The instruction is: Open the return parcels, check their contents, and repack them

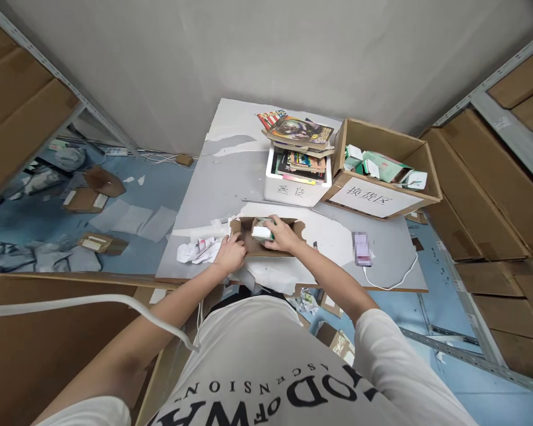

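Observation:
An open cardboard box [269, 252] lies near the table's front edge, its inside facing up. My right hand [284, 235] reaches into it with the fingers wrapped round a small white and green box [262, 232]. At the cardboard box's left end, my left hand [231, 253] grips the wall, fingers curled over the edge. Crumpled white paper [198, 251] lies just left of that hand.
Behind stand a white bin [293, 190] stacked with books and a large carton [384, 204] holding green and white boxes. A phone [362, 248] with a white cable rests at right. Cartons fill shelves on both sides; packaging litters the blue floor [148, 183].

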`<state>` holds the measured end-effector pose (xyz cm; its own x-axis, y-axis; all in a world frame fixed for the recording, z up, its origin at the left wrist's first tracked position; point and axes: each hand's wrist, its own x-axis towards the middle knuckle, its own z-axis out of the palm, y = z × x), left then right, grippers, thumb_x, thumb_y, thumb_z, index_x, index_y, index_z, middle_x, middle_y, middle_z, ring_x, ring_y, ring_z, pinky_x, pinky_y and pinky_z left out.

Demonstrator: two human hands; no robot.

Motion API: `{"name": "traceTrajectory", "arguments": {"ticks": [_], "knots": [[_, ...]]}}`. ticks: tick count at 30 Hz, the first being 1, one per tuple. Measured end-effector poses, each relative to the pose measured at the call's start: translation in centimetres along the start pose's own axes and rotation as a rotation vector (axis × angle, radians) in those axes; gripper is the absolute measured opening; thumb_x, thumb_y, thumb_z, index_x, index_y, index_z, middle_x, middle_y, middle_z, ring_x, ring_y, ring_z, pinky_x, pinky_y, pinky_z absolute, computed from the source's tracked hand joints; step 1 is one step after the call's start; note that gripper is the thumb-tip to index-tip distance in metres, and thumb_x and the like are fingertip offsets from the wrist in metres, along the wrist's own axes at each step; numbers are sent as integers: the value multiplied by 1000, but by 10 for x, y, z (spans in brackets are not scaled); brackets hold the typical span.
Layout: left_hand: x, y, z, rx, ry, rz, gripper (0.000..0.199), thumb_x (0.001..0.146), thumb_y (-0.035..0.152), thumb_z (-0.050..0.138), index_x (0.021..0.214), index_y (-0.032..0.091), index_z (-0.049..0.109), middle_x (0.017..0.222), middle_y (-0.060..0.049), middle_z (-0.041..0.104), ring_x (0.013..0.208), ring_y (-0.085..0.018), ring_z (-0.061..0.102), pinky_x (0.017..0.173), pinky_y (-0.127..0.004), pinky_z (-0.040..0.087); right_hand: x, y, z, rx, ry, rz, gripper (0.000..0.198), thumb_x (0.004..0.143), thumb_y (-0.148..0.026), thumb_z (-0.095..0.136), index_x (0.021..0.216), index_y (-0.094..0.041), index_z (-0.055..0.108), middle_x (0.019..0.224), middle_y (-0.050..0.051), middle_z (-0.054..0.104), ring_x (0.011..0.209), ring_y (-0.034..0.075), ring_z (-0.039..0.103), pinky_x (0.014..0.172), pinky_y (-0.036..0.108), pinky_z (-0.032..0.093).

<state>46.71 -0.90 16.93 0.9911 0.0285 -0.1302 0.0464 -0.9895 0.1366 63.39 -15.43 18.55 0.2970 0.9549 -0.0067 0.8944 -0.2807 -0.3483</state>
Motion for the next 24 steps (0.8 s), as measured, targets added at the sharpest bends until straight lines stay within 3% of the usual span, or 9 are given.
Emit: {"name": "traceTrajectory", "arguments": {"ticks": [3,7,9,12,15,18,21,24], "knots": [[7,0,5,23,33,-38,23,79,9,48,82,18,69,94,-14,68,119,-34,49,98,-58,31,-20,13,-20,112,380,23,51,69,-31,64,115,-19,46,128,16,41,113,28,54,87,39,50],[35,-4,2,43,70,-115,34,82,3,39,92,18,68,94,-14,67,94,-28,62,102,-59,25,-48,17,-64,128,852,-8,50,66,-33,65,109,-23,42,121,14,43,118,29,50,92,47,48],[55,-9,-3,51,90,-144,36,83,4,37,95,17,68,96,-15,67,94,-28,62,103,-61,23,-67,17,-87,78,1011,39,53,65,-35,67,108,-25,39,118,12,44,119,31,49,94,53,45],[86,-20,-10,54,94,-180,39,83,3,35,100,15,68,100,-17,66,97,-30,61,103,-63,21,-95,18,-103,6,1120,142,57,62,-38,68,108,-27,36,116,10,44,120,33,48,94,59,43],[108,-37,-16,69,89,-177,40,82,2,35,101,13,69,100,-18,66,102,-30,58,107,-62,16,-112,21,-79,19,1097,158,54,62,-35,68,105,-27,36,114,10,45,117,33,51,92,57,45],[118,-53,-18,90,97,-160,39,82,3,36,100,13,69,104,-18,65,114,-30,52,111,-59,12,-114,22,-28,90,962,170,50,63,-30,67,104,-25,39,114,12,46,113,31,54,88,50,49],[115,-59,-21,58,146,-146,35,84,9,41,106,15,67,119,-18,59,131,-31,38,112,-60,8,-107,19,20,133,709,228,50,63,-27,68,105,-22,43,118,16,45,113,30,54,89,45,49],[98,-53,-28,-3,192,-90,43,80,26,60,122,15,59,144,-20,39,142,-38,16,109,-67,-1,-101,14,49,119,398,300,52,64,-26,68,111,-18,46,125,20,43,122,31,49,96,42,47]]}}
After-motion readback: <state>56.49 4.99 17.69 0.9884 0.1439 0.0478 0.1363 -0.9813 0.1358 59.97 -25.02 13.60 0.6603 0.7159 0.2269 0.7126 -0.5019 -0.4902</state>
